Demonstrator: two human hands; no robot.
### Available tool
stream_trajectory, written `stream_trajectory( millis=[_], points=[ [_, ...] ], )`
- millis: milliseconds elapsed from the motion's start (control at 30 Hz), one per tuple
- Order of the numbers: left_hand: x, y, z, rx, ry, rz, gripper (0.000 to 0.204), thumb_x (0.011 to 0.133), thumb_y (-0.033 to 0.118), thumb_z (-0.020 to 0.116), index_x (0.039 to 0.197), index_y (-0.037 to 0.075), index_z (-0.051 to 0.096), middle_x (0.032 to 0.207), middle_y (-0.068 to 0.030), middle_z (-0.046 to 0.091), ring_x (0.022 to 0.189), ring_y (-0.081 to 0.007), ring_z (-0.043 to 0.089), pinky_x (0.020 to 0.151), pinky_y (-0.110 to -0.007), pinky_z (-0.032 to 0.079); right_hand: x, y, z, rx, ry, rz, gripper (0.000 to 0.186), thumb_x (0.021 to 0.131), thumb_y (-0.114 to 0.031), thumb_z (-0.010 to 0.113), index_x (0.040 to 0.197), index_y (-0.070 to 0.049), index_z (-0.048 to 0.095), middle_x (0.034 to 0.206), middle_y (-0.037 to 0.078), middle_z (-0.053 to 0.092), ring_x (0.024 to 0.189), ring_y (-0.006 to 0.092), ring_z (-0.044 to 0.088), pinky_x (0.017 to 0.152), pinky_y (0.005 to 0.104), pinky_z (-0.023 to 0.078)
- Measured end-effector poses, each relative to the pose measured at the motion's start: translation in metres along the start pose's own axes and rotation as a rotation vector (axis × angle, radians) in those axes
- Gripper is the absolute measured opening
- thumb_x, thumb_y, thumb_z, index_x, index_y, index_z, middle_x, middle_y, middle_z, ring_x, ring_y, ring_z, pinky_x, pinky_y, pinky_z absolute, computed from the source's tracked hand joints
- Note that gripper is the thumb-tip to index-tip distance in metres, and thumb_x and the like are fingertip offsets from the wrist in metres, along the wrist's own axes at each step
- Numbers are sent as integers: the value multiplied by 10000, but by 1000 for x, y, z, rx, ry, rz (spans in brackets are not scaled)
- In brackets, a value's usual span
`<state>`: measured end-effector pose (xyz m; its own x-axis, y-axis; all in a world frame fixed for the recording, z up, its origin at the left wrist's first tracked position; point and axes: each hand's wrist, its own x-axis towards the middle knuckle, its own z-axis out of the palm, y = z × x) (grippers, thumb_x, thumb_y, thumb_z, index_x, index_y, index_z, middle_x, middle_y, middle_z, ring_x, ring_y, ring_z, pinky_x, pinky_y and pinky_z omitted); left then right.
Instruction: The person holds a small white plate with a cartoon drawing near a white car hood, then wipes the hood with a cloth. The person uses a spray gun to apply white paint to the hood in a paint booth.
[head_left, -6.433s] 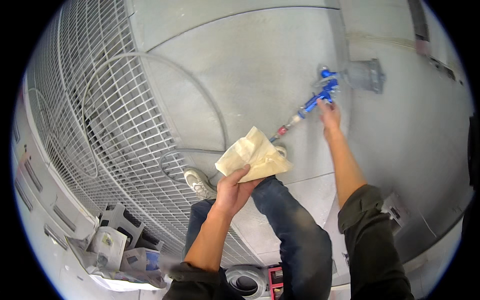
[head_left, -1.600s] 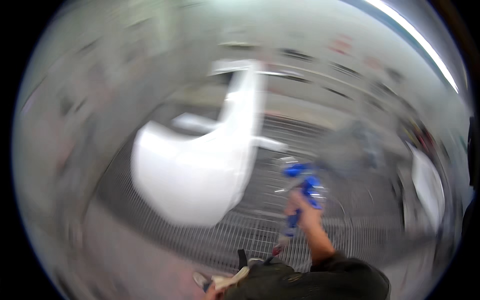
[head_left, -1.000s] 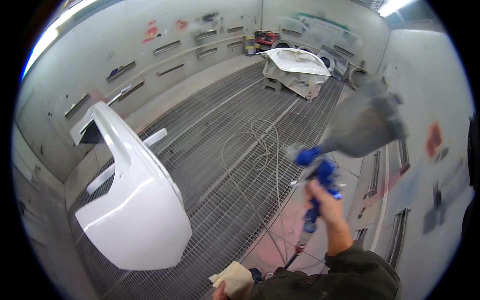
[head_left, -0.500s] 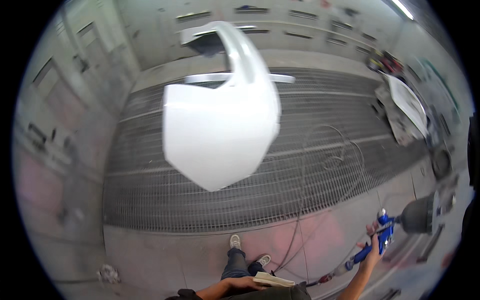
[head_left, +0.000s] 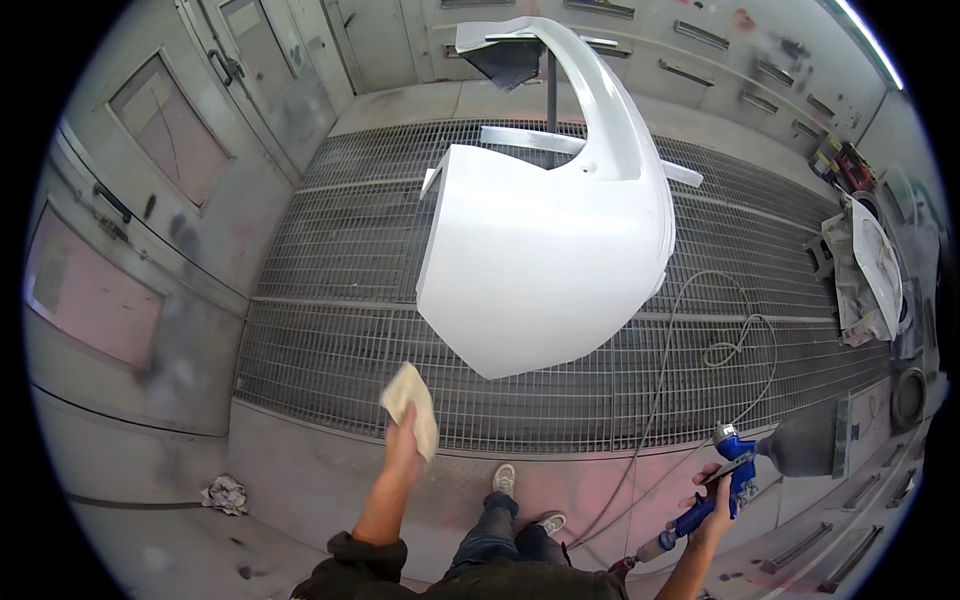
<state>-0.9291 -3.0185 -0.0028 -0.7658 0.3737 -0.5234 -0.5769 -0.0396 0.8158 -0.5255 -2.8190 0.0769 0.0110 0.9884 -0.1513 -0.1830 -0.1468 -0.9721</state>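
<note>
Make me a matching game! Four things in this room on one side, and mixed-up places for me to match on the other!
Things:
1. pale yellow cloth
2. spray gun
3. hose
4. crumpled ball

Places:
A. looped on the grating
B. in the right hand
C. on the floor, left of the shoes
D. in the left hand

Pairs: 1-D, 2-B, 3-A, 4-C

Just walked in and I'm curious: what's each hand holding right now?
Left hand: closed, holding a cream cloth.
Right hand: holding a blue spray gun.
</note>
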Motion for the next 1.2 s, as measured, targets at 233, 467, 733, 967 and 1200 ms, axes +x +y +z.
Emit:
stream_trajectory(
  millis=[233,467,733,967,1200],
  points=[
    [83,95,62,177,169,372,566,990,345,430,1399,-28,314,1351,-151,432,1235,-254,443,1022,-373,360,-8,21,48,22,-178,54,411,954,-338,481,1135,31,463,963,131,541,835,188,577,405,285,546],
    [178,169,162,903,184,1276,603,933,149,434,1454,-25,187,1516,-196,199,1418,-352,148,1153,-483,137,-1,36,102,48,-134,170,443,900,-315,579,1147,30,453,984,156,539,822,227,593,453,334,565],
    [218,114,277,1700,-418,1738,639,758,5,460,1390,-18,367,1500,-178,276,1425,-292,192,1159,-487,134,-5,52,88,-9,-29,179,451,898,-316,586,1151,35,456,948,151,557,769,215,599,418,301,540],
    [226,44,408,1610,-824,1939,556,838,93,445,1384,10,382,1507,-118,286,1418,-241,212,1168,-428,151,-12,69,80,-42,78,217,467,895,-342,592,1123,41,453,937,154,543,760,209,598,419,293,540],
    [238,115,388,1855,-858,1865,557,884,123,424,1432,98,327,1532,-58,244,1425,-198,192,1185,-412,118,-14,87,75,48,83,257,447,887,-314,607,1105,48,460,937,161,543,768,227,599,436,321,552]
  ],
)
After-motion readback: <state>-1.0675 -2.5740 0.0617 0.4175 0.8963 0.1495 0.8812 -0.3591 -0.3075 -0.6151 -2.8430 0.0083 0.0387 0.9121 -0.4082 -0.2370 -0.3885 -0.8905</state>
